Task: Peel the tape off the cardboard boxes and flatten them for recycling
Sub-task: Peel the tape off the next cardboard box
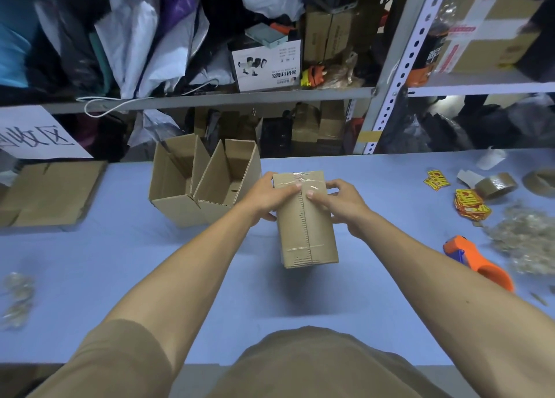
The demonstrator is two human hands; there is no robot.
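A small closed cardboard box (306, 235) is held up above the middle of the blue table (120, 262), its top seam covered with clear tape (303, 181). My left hand (267, 196) grips the box's left side, with the thumb lying on the taped top. My right hand (339, 202) grips the right side, its thumb pressing next to the seam. Just behind and to the left stand two open, empty cardboard boxes (204, 184) with their flaps up.
Flattened cardboard (51, 193) lies at the table's left. At the right are an orange tape dispenser (477, 262), brown tape rolls (495, 185), yellow-red stickers (468, 205) and a heap of peeled tape (522, 241). A small tape wad (15, 298) lies at the left edge. Cluttered metal shelves (210, 97) stand behind.
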